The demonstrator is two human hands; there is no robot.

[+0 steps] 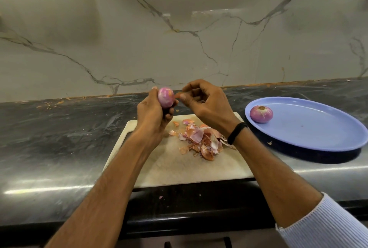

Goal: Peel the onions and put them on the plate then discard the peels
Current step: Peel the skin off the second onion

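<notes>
We work over the dark counter (59, 138), with the pale cutting board (179, 170) just under our hands and the blue plate (310, 128) off to the right. Whatever we pull away ought to drop onto the board, beside the pile of peels (201, 140) heaped there, not onto the counter. Our left hand (153, 112) wraps its fingers round the onion in hand (165, 97) and holds it above the board's far edge. Our right hand (205, 104) pinches a small scrap of skin (177, 95) at the onion's right side between thumb and forefinger, with the other fingers loosely curled. To do this step well, we judge, we should grip firm but low on the bulb. We should draw the scrap along the surface, not straight out, so that it comes off whole. Then we should turn the bulb to look for other dry patches before it goes to the plate. The onion in hand looks glossy pink-purple, with a few orange flecks of dry skin near its top, so nearly clean. The peeled onion (261, 113) on the plate sits near the left rim, round and purple with pale streaks.
</notes>
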